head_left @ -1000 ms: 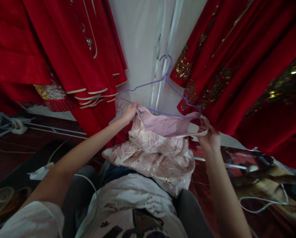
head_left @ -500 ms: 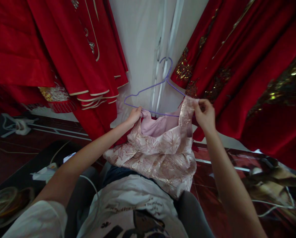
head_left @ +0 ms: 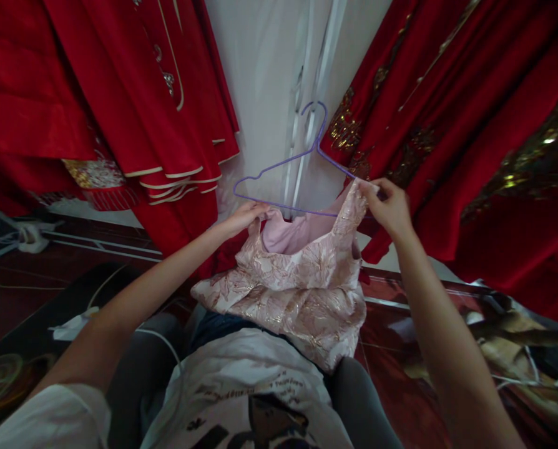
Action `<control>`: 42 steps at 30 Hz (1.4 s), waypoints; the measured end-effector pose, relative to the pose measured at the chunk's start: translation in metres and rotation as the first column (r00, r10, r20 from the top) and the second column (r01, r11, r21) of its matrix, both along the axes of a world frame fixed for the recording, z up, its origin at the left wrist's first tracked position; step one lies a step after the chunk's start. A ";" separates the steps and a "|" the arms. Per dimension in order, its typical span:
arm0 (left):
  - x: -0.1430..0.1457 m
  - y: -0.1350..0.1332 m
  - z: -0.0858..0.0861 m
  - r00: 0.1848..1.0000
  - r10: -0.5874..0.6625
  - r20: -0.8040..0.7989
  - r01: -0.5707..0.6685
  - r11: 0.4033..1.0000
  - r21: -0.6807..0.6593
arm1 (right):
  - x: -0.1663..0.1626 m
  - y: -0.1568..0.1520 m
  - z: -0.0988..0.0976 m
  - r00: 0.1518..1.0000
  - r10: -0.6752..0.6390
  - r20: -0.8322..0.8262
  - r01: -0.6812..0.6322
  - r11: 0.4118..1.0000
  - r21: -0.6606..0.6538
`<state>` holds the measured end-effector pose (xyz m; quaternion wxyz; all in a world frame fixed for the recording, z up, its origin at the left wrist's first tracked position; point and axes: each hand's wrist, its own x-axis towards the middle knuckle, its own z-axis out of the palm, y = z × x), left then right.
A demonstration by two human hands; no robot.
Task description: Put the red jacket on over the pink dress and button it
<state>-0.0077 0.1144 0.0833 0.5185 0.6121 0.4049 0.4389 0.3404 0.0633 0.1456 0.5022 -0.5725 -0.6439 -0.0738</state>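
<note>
dress [head_left: 302, 280] lifted onto hanger [head_left: 283, 165] | strap in right hand [head_left: 391, 206] grip (left hand [head_left: 244, 217] opposite)

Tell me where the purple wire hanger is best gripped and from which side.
Probably the bare left end of the purple hanger, where the sloping arm bends into the lower bar, coming from below, where the left hand holds it. The right end is covered by the strap of the pink dress, pinched in the right hand, and the hook sits high.

A pale pink brocade dress [head_left: 302, 280] hangs half-draped from a thin purple wire hanger [head_left: 288, 181], one shoulder lifted.
</note>
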 end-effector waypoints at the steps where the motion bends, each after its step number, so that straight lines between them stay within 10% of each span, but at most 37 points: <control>1: -0.009 0.001 -0.001 1.000 -0.011 -0.002 0.011 1.000 0.028 | 0.000 -0.001 0.001 1.000 -0.024 -0.013 0.024 1.000 0.002; 10: -0.077 0.048 0.009 0.903 0.366 -0.223 -0.363 0.930 0.056 | 0.000 -0.003 0.012 1.000 -0.032 0.002 0.032 1.000 0.000; 20: -0.062 0.046 0.072 0.595 0.588 -0.548 -0.220 0.775 0.593 | 0.002 -0.003 0.012 1.000 0.000 -0.025 -0.001 1.000 -0.026; 29: -0.004 0.037 0.128 0.923 0.261 -0.282 -0.112 0.885 0.453 | -0.005 0.005 -0.005 0.995 0.021 -0.095 -0.025 0.999 -0.039; 35: -0.072 0.080 0.069 0.863 0.474 -0.177 -0.417 0.864 0.283 | 0.000 0.016 -0.009 0.991 0.032 -0.127 -0.039 0.998 -0.056; 38: -0.085 0.073 0.008 0.804 0.206 -0.559 -0.171 0.979 0.115 | 0.000 0.020 -0.012 0.989 0.040 -0.143 -0.048 0.997 -0.054; 42: -0.078 0.047 -0.054 0.749 0.032 -0.662 -0.010 0.999 0.036 | -0.001 0.017 -0.011 0.989 0.043 -0.140 -0.052 0.997 -0.061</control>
